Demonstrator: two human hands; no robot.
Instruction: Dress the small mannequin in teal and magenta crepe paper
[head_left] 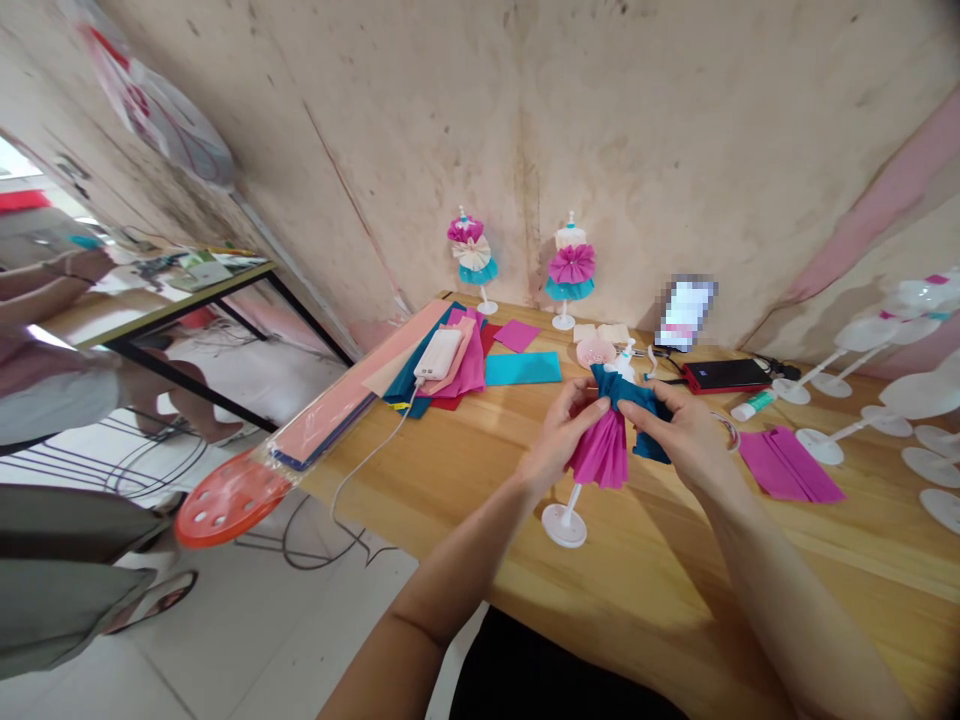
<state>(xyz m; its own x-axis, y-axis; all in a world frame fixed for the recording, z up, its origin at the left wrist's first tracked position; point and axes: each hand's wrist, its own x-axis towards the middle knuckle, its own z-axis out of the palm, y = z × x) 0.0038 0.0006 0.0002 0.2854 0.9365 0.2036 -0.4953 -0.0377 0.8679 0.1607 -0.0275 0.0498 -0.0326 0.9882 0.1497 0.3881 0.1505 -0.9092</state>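
A small white dress stand [564, 525] tilts over the table, its upper part between my two hands. It wears a pleated magenta paper skirt [600, 455]. Above the skirt, a dark teal crepe paper strip [624, 388] lies gathered around the stand's waist, and its loose end hangs down at the right. My left hand [564, 425] pinches the teal paper at the left side, thumb on its front. My right hand [671, 425] pinches the same paper at the right, fingers behind it. The white top of the stand shows just beyond the paper.
Two dressed stands [474, 255] [571, 270] are by the wall. Paper sheets and a white power bank [438, 354] lie left; a phone [685, 312], black-red device [726, 376], glue stick [752, 405], magenta paper [791, 465] and several white stands are right. Other people are at far left.
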